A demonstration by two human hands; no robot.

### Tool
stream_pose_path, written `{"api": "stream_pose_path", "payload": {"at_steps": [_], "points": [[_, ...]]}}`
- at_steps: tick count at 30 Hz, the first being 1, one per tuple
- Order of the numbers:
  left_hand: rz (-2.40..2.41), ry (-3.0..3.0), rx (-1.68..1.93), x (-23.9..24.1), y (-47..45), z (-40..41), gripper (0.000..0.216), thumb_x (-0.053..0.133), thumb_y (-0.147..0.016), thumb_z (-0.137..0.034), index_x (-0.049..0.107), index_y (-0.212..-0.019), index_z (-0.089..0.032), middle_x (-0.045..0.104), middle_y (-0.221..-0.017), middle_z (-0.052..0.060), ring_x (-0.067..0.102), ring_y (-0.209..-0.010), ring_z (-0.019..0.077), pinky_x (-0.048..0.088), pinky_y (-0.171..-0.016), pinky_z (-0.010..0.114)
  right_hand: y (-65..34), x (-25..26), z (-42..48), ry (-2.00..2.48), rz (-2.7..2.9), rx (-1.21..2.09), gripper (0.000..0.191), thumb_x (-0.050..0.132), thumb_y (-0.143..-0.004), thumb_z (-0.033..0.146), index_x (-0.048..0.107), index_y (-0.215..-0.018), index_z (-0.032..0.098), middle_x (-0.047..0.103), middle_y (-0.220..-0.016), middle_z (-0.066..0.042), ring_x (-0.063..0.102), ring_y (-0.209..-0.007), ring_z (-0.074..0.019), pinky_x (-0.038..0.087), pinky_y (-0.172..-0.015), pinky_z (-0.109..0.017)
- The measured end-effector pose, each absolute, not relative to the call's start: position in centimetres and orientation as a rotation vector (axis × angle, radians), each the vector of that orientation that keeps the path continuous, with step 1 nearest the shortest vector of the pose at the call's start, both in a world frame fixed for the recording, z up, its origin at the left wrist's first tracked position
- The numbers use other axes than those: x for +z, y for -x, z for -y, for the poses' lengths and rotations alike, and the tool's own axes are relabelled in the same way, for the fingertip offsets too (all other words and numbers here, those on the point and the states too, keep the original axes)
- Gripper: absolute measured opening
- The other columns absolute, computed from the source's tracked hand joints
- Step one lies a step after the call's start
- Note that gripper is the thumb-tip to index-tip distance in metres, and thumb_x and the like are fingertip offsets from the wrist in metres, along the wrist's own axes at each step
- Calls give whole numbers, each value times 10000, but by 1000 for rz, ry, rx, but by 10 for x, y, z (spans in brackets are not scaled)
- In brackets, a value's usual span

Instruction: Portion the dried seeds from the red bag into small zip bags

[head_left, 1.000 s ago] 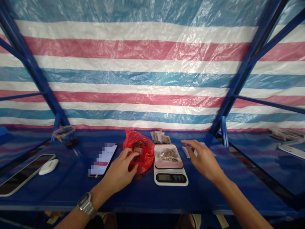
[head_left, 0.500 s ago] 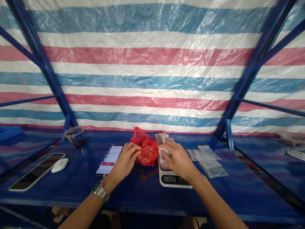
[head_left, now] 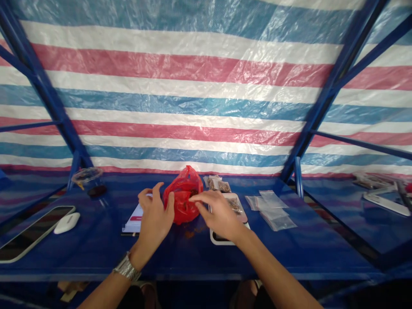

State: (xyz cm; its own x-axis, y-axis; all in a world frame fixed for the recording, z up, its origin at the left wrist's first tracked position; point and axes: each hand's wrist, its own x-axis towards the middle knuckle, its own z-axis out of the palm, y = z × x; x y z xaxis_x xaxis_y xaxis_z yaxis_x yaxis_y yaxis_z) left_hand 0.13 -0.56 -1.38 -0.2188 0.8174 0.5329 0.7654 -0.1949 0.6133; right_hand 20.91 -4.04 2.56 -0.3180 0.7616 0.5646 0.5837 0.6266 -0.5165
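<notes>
A red plastic bag (head_left: 182, 195) with brown bits inside stands at the middle of the blue table. My left hand (head_left: 155, 216) rests against its left side, thumb on the bag, fingers spread. My right hand (head_left: 216, 213) reaches across to the bag's mouth, fingertips pinched at its right edge; what they hold is too small to make out. Under that hand sits a white kitchen scale (head_left: 238, 212) with a small filled pouch on its pan. A phone (head_left: 134, 222) lies partly hidden behind my left hand.
Filled small pouches (head_left: 219, 184) lie behind the scale, empty clear pouches (head_left: 272, 209) to its right. At left are a clear lidded cup (head_left: 88, 181), a white oval case (head_left: 66, 223) and a tablet (head_left: 30, 234). A blue post (head_left: 298, 182) stands right; striped tarp behind.
My right hand came from the empty pouches at right, over the scale, to the red bag's mouth. My left hand left the bag's inside and now rests on its outer left side.
</notes>
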Motion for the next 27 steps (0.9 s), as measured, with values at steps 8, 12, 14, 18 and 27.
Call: {"api": "stream_pose_path", "payload": {"at_steps": [8, 12, 14, 18, 27], "points": [[-1633, -2113, 1309, -31, 8, -4, 194, 509, -830, -174, 615, -988, -214, 594, -1002, 92, 588, -1018, 289, 494, -1012, 517, -300, 19, 30, 1324, 1686, 37, 256, 496, -991, 269, 751, -979, 244, 794, -1012, -54, 720, -977, -243, 526, -898, -390], [-1500, -2029, 1523, -20, 16, -15, 94, 489, -853, -189, 548, -905, -239, 632, -1038, 59, 611, -1041, 248, 497, -997, 433, -323, 11, 32, 1379, 1740, -41, 273, 484, -996, 279, 754, -991, 243, 793, -1017, -62, 711, -967, -251, 523, -895, -408], [-1499, -1976, 1514, -19, 15, -16, 130, 487, -842, -176, 540, -944, -238, 636, -1066, 56, 611, -1061, 246, 490, -1011, 437, -325, 10, 32, 1411, 1762, -21, 252, 514, -994, 311, 754, -1036, 248, 790, -1057, -63, 706, -995, -256, 517, -911, -415], [-1625, -1935, 1489, -23, 10, -13, 257, 478, -796, -116, 529, -1020, -231, 600, -1065, 74, 592, -1086, 279, 482, -1043, 510, -314, 6, 32, 1469, 1947, 71, 300, 640, -947, 374, 716, -1216, 265, 753, -1230, -66, 657, -1158, -279, 455, -1026, -472], [-1786, -1996, 1675, 7, -13, 17, 377, 550, -828, -135, 543, -1199, -206, 444, -1357, 147, 451, -1355, 357, 409, -1162, 562, -299, -3, 22, 1491, 1977, 205, 299, 726, -878, 348, 745, -1167, 277, 776, -1164, -70, 685, -1131, -272, 455, -1032, -482]]}}
